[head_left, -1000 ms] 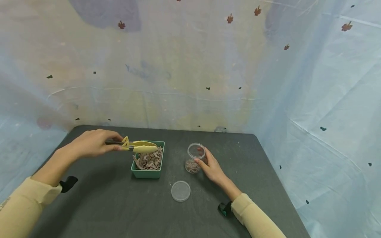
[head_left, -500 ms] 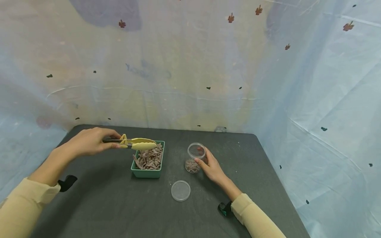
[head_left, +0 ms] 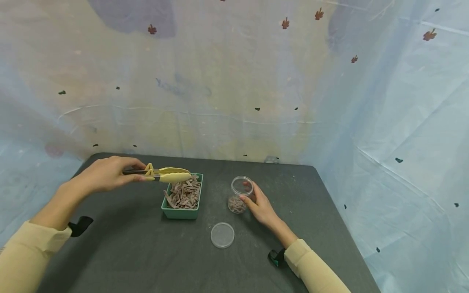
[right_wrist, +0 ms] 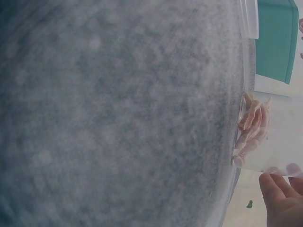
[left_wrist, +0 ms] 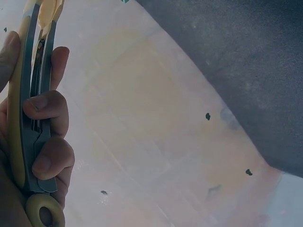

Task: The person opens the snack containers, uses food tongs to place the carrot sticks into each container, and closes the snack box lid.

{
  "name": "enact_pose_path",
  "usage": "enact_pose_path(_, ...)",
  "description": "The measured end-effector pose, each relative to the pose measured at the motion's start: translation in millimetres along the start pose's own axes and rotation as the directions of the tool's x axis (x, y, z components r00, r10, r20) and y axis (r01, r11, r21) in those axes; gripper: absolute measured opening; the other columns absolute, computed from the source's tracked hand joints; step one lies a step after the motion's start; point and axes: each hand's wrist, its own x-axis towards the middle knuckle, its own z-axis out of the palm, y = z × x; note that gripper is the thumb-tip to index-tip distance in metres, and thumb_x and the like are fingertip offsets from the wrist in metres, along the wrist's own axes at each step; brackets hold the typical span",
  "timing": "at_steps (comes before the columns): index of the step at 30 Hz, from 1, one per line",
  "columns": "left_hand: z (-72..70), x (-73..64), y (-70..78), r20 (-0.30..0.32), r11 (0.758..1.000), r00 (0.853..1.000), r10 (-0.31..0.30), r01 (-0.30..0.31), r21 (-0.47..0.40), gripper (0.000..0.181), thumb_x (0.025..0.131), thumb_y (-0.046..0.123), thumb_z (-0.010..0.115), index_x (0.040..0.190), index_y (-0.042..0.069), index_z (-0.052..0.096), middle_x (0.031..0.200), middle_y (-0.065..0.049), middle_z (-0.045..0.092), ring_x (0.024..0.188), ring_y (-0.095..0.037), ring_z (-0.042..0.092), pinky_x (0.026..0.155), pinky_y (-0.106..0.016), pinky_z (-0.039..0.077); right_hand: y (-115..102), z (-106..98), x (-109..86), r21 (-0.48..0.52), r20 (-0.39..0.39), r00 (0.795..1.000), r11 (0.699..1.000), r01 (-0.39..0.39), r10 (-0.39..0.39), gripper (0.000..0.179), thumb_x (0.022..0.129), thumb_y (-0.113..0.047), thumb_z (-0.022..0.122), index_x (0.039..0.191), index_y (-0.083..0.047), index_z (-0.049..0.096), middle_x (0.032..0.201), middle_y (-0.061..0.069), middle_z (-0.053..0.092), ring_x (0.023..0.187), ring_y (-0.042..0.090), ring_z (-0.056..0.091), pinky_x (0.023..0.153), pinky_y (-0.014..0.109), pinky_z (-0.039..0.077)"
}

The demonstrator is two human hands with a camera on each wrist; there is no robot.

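My left hand (head_left: 108,174) grips a pair of tongs (head_left: 174,175) with yellow tips and dark arms. In the left wrist view the fingers (left_wrist: 52,111) curl round the tongs' handles. The yellow tips hover above the back of a green tub (head_left: 179,214), which holds a heap of brownish-grey strips (head_left: 186,195). A clear plastic jar (head_left: 235,203), lidless, stands to the tub's right with some similar strips at its bottom. My right hand (head_left: 261,205) holds this jar from its right side. The right wrist view shows fingertips against the jar's wall (right_wrist: 284,127).
A clear round lid (head_left: 222,235) lies flat on the dark table (head_left: 176,260), in front of the jar. Patterned plastic sheeting (head_left: 220,81) hangs behind the table and along its sides.
My left hand has drawn slightly left and upward with the tongs, uncovering more of the strips in the tub. The right hand and jar stay in place.
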Motion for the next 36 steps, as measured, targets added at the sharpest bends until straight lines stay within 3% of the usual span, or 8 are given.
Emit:
enact_pose_path(11, -3.3, 3.8, 4.5, -0.005, 1.000, 1.000, -0.016, 0.016, -0.017, 0.052, 0.099, 0.055, 0.067, 0.131, 0.015, 0.072, 0.123, -0.009, 0.073, 0.096, -0.025, 0.072, 0.075, -0.053, 0.056, 0.5, 0.2, -0.7, -0.011, 0.000, 1.000, 1.000, -0.006, 0.006, 0.061, 0.107, -0.018, 0.062, 0.157, 0.005, 0.035, 0.153, 0.028, 0.046, 0.136, 0.039, 0.055, 0.108, 0.049, 0.049)
enact_pose_path(24, -3.2, 17.6, 17.6, -0.023, 0.998, 1.000, 0.011, -0.013, -0.055, 0.053, 0.099, 0.056, 0.066, 0.133, 0.015, 0.071, 0.126, -0.010, 0.072, 0.102, -0.028, 0.071, 0.079, -0.055, 0.056, -1.4, -0.1, -0.2, -0.017, 0.012, 1.000, 1.000, -0.016, 0.016, 0.062, 0.107, -0.015, 0.061, 0.157, 0.008, 0.033, 0.153, 0.030, 0.044, 0.137, 0.041, 0.054, 0.110, 0.049, 0.048)
enact_pose_path(31, -4.0, 27.9, 29.6, -0.028, 0.996, 0.999, 0.042, -0.044, -0.080, 0.052, 0.100, 0.055, 0.066, 0.133, 0.016, 0.071, 0.125, -0.006, 0.073, 0.104, -0.026, 0.070, 0.082, -0.055, 0.055, 36.9, 9.5, 7.4, 0.003, -0.032, 0.999, 1.000, -0.002, 0.002, 0.062, 0.107, -0.015, 0.062, 0.159, 0.002, 0.033, 0.155, 0.027, 0.045, 0.138, 0.045, 0.051, 0.109, 0.054, 0.047)
enact_pose_path(36, -2.7, 35.1, 38.1, -0.026, 0.993, 0.998, 0.054, -0.056, -0.104, 0.055, 0.099, 0.058, 0.064, 0.134, 0.016, 0.070, 0.127, -0.007, 0.072, 0.108, -0.029, 0.070, 0.086, -0.057, 0.055, 46.2, 10.0, 7.7, 0.010, -0.039, 0.999, 1.000, 0.013, -0.013, 0.062, 0.106, -0.020, 0.064, 0.160, -0.005, 0.035, 0.155, 0.020, 0.047, 0.137, 0.043, 0.053, 0.108, 0.053, 0.049)
